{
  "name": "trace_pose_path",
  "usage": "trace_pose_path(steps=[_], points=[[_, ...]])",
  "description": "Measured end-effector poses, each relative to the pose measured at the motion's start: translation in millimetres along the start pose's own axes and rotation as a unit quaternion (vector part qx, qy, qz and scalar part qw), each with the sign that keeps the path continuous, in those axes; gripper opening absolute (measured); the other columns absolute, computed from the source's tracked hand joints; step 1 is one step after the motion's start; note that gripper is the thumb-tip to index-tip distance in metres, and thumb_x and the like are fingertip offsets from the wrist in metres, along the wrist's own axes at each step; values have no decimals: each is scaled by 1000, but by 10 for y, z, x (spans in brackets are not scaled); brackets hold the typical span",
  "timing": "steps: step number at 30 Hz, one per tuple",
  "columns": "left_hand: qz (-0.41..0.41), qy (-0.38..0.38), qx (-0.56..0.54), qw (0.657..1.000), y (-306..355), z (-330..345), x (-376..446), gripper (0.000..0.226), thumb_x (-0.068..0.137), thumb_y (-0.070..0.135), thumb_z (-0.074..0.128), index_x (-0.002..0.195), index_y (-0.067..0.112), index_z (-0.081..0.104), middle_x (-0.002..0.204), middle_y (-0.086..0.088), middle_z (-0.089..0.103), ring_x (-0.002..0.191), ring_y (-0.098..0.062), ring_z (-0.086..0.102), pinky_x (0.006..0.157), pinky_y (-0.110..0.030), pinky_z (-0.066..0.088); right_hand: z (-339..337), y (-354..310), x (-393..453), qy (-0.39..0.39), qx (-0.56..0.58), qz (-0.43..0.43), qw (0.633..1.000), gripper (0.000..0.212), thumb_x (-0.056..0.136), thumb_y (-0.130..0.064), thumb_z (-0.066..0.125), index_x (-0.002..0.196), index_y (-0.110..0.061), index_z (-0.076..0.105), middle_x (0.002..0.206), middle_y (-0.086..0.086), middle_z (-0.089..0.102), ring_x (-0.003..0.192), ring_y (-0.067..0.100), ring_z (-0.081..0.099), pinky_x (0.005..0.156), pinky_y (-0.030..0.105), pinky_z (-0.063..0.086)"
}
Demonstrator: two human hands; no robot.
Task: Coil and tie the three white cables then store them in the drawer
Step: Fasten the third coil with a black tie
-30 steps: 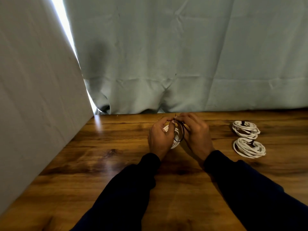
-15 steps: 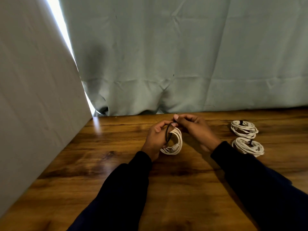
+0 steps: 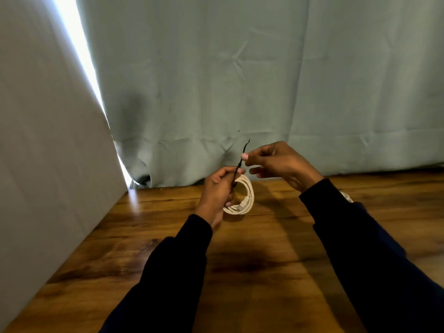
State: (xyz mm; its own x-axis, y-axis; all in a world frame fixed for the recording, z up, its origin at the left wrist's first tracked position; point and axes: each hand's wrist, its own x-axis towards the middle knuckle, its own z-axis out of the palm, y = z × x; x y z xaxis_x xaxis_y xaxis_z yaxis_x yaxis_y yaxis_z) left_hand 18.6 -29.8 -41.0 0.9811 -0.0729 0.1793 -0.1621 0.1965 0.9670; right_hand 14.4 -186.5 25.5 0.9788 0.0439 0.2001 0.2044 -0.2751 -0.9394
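A coiled white cable (image 3: 247, 195) is held upright just above the wooden table (image 3: 264, 248), with my left hand (image 3: 217, 191) gripping its left side. A thin black tie (image 3: 240, 162) runs up from the coil. My right hand (image 3: 281, 162) pinches the upper part of that tie between thumb and forefinger and holds it taut above the coil. A small piece of another white coil (image 3: 347, 197) shows behind my right sleeve; the rest of it and the other tied coil are hidden by my right arm.
A pale green curtain (image 3: 240, 80) hangs along the table's far edge. A grey panel (image 3: 48, 140) leans in on the left, with a bright gap of light beside it. No drawer is in view.
My right hand has risen and drawn the black tie from a loop around the coil into a taut upright strand. My view has tilted up, and my right arm now covers the two tied coils.
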Motion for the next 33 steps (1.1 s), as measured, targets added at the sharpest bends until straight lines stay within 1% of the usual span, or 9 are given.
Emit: trace_pose_path(steps=[4,8,10,12,15,19,22,29,33], points=[[32,12,35,999,377,179,-19,15,99,21,59,97,17,73,56,5,58,38,-6,31,36,-19,23,-48,-223,25,5,79,-45,996,15,88,-15,75,96,-2,75,83,10,77,80,21,76,70,25,61],[88,20,46,995,653,262,-47,16,98,25,62,98,16,75,77,-5,71,43,-8,44,42,-21,32,-145,-448,-34,-2,127,-60,990,15,88,-17,75,94,-3,75,84,11,77,79,20,75,71,25,60],[115,24,46,992,726,287,-38,14,95,29,66,95,20,76,88,-11,75,63,-18,61,55,-30,43,-153,-528,-97,0,134,-79,988,15,90,-17,72,95,-3,74,88,14,76,79,21,75,70,24,58],[133,27,45,990,756,315,-39,12,94,31,68,93,22,77,90,-13,75,74,-30,60,58,-35,44,-124,-584,-153,37,120,-110,986,16,95,-16,67,100,-2,71,95,15,75,77,23,76,66,24,58],[132,21,49,990,803,334,-73,12,95,31,66,97,24,76,81,-19,65,65,-30,45,47,-29,32,-102,-647,-225,115,153,-150,970,18,102,-20,56,111,-4,60,101,10,71,72,28,76,60,30,59],[130,19,49,990,861,309,-111,14,98,25,63,99,19,75,72,-14,50,51,-18,34,42,-23,25,-121,-708,-291,95,143,-143,975,23,100,-28,60,117,-13,58,99,7,72,73,24,76,61,29,59],[128,18,53,990,855,311,-129,15,98,26,62,97,19,75,77,-17,58,59,-26,38,44,-24,27,-112,-711,-294,71,87,-112,987,23,92,-25,71,108,-9,69,93,7,76,74,17,76,64,25,60],[128,-1,73,989,892,344,-186,15,98,22,61,99,16,75,68,0,67,47,-9,36,40,-21,28,-164,-716,-292,95,96,-93,986,17,99,-20,61,103,-6,70,94,6,74,70,18,76,61,25,59],[131,7,76,988,904,332,-190,16,98,26,61,96,17,75,77,-13,67,59,-25,40,42,-23,28,-151,-717,-313,69,83,-99,989,25,96,-29,65,105,-7,72,94,6,76,74,15,76,62,21,57]])
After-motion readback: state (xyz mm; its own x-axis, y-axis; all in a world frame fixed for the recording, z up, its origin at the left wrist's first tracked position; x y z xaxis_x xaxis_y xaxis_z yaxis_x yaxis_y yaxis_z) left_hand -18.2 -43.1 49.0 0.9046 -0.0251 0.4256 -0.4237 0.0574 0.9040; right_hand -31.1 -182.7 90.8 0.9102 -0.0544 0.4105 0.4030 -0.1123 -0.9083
